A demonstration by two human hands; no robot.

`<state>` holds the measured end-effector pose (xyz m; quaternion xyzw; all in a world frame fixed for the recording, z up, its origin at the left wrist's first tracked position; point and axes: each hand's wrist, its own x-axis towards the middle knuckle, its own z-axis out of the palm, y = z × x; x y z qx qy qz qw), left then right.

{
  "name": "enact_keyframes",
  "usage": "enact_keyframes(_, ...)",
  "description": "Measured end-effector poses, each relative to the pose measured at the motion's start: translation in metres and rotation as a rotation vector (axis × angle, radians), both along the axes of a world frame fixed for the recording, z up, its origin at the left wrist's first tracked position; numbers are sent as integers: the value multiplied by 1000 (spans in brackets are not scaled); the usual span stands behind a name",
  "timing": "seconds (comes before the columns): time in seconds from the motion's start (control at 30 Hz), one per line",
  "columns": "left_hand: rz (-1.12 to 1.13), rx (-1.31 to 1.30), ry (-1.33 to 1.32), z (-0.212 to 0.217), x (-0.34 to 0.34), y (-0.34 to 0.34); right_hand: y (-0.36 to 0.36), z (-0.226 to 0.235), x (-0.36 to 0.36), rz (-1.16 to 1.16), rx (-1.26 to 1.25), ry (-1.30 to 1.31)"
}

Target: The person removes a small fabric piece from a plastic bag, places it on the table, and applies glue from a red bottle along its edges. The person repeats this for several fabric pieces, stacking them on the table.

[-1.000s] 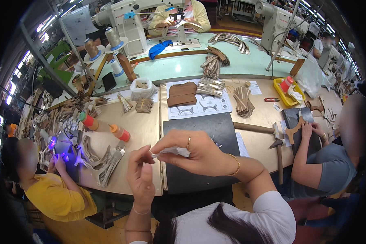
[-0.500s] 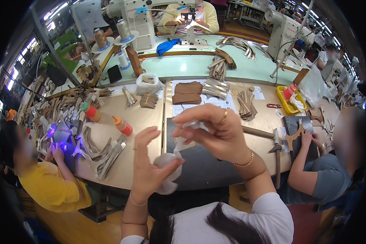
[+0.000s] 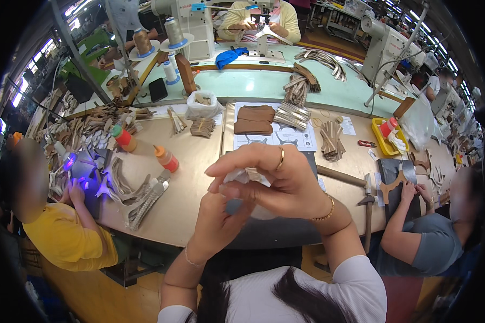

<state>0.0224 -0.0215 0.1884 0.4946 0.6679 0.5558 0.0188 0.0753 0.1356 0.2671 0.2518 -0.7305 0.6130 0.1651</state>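
Both hands pinch a small pale piece [image 3: 241, 175] at frame centre: right hand [image 3: 277, 180] grips from above, left hand [image 3: 218, 215] closes underneath, over the dark mat [image 3: 285, 229].

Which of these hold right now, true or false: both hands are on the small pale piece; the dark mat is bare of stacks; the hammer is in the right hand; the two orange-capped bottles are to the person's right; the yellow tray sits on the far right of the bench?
1. Both hands are on the small pale piece. True: the left hand and the right hand meet on it, raised over the bench.
2. No stacks lie on the dark mat. True, as far as it shows.
3. The right hand holds the hammer. False: it lies on the bench, untouched.
4. The two orange-capped bottles stand to the person's right. False: they stand to the left.
5. The yellow tray sits at far right. True.
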Motion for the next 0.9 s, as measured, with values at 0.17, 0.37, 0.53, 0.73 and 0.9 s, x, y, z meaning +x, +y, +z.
enact_keyframes(0.17, -22, 115, -724, 9, 11, -1, 18, -5, -4, -113, -51, -8)
enact_keyframes(0.37, -85, 90, -787, 18, 6, -6, 22, -37, -21, -51, -577, 47)
enact_keyframes(0.53, 25, 261, -785, 7, 5, -9, 15, -73, -17, -137, -379, -45)
enact_keyframes(0.73, 256, 282, -446, -16, -1, 6, -3, -96, 5, -184, -106, -247)
enact_keyframes(0.9, 192, 251, -635, -22, -3, -9, 2, -108, 5, -214, -164, -248)
